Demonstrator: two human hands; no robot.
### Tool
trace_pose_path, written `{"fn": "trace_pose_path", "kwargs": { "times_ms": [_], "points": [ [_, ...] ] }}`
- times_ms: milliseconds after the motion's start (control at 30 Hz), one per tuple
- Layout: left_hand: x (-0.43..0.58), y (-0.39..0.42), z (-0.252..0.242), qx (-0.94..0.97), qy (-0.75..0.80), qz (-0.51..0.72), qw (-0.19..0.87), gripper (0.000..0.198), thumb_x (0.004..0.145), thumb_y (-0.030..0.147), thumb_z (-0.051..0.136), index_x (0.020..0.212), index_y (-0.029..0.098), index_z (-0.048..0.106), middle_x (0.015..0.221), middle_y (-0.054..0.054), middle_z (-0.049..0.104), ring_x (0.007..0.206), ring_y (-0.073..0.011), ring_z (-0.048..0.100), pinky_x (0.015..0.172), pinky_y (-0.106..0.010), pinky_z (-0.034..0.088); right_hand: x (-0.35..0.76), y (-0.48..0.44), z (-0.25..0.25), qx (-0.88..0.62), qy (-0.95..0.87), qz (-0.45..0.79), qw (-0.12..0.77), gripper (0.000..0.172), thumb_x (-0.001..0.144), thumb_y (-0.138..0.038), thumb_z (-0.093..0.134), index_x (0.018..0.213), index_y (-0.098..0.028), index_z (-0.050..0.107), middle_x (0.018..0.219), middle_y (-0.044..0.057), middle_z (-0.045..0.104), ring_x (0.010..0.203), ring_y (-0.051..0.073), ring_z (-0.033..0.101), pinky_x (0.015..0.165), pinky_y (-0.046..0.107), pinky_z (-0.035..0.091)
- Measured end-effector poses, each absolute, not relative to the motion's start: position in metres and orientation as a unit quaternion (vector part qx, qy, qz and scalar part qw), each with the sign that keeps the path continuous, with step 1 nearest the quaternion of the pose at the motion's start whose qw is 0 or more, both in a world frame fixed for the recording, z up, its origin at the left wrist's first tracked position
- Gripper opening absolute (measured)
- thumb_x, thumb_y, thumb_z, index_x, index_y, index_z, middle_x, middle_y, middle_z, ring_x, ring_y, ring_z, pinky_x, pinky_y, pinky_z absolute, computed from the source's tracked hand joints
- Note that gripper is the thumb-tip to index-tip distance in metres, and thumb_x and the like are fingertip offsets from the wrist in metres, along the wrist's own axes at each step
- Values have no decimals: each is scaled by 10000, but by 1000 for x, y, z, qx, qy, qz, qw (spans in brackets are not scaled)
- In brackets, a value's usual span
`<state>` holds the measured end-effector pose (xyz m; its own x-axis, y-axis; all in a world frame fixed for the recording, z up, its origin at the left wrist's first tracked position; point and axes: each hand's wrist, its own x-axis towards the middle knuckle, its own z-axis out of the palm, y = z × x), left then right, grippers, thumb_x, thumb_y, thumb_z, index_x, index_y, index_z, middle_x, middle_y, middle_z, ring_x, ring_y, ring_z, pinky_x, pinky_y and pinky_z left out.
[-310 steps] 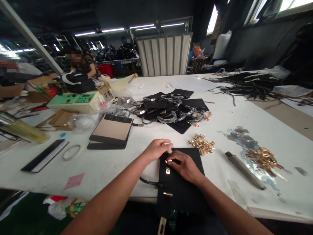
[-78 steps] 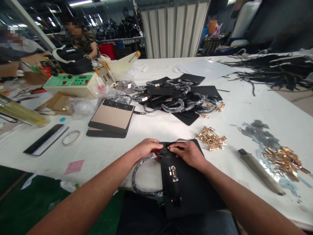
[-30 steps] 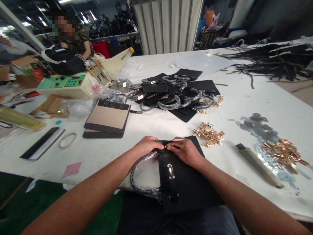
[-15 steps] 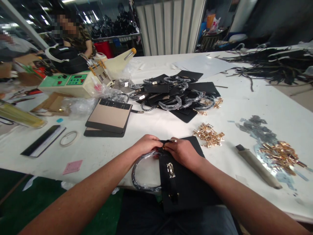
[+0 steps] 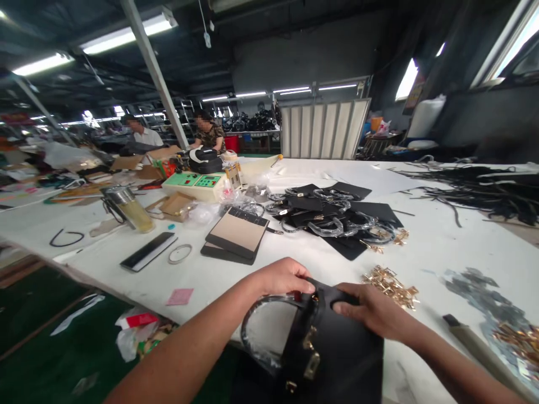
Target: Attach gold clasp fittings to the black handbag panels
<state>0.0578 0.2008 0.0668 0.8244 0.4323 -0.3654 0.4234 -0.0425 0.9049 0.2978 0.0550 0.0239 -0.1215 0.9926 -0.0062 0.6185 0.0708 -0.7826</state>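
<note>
A black flat bag panel (image 5: pixel 349 353) lies at the table's front edge, partly over my lap. A plastic-wrapped curved handle (image 5: pixel 248 325) sticks out from its left side, and a strap on it carries a gold clasp (image 5: pixel 312 365). My left hand (image 5: pixel 282 279) pinches the panel's far edge close to the handle's upper end. Farther right, my right hand (image 5: pixel 370 308) grips the same panel, thumb on top and fingers over the edge. Just beyond the right hand lies a pile of small gold fittings (image 5: pixel 391 286).
Several black panels with wrapped handles (image 5: pixel 332 227) are heaped mid-table. Left of them are beige-backed panels (image 5: pixel 238 233), a tape roll (image 5: pixel 180 254), a pink note (image 5: pixel 180 296), a bottle (image 5: pixel 132 212) and a green-topped machine (image 5: pixel 197 182). Grey metal plates (image 5: pixel 480 289) lie right. Two people (image 5: pixel 209 133) sit beyond.
The view has tilted up. My right hand has moved right along the panel, away from my left hand. The strap with the gold clasp lies differently, and the panel has turned slightly.
</note>
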Motion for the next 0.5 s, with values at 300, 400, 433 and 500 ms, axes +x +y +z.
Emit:
{"fn": "trace_pose_path", "kwargs": {
  "times_ms": [300, 400, 433, 500],
  "points": [
    [-44, 143, 100, 721, 424, 508, 203, 220, 904, 334, 637, 1073, 215, 714, 1004, -68, 722, 928, -204, 654, 873, -294, 510, 251, 73, 57, -575, -505, 493, 414, 488, 859, -652, 677, 985, -182, 724, 845, 35, 736, 668, 193, 656, 571, 269, 484],
    [-63, 106, 57, 741, 438, 472, 194, 234, 855, 317, 687, 1078, 250, 708, 1029, -67, 711, 865, -219, 659, 774, -305, 538, 222, 82, 58, -547, -431, 512, 503, 486, 858, -621, 700, 1120, -213, 723, 917, 49, 759, 745, 232, 699, 660, 318, 548],
    [-63, 97, 41, 759, 433, 445, 197, 341, 804, 311, 737, 1141, 268, 706, 1107, -74, 712, 941, -246, 674, 809, -323, 556, 210, 85, 58, -531, -415, 516, 530, 492, 860, -606, 708, 1168, -222, 717, 953, 54, 763, 777, 243, 707, 699, 338, 563],
    [-57, 87, 11, 793, 415, 400, 196, 761, 655, 305, 848, 1378, 281, 608, 1353, -105, 641, 1190, -334, 623, 1002, -413, 537, 184, 90, 59, -501, -402, 515, 568, 513, 871, -588, 706, 1243, -235, 699, 1029, 63, 761, 824, 257, 708, 730, 359, 574]
  ]
}}
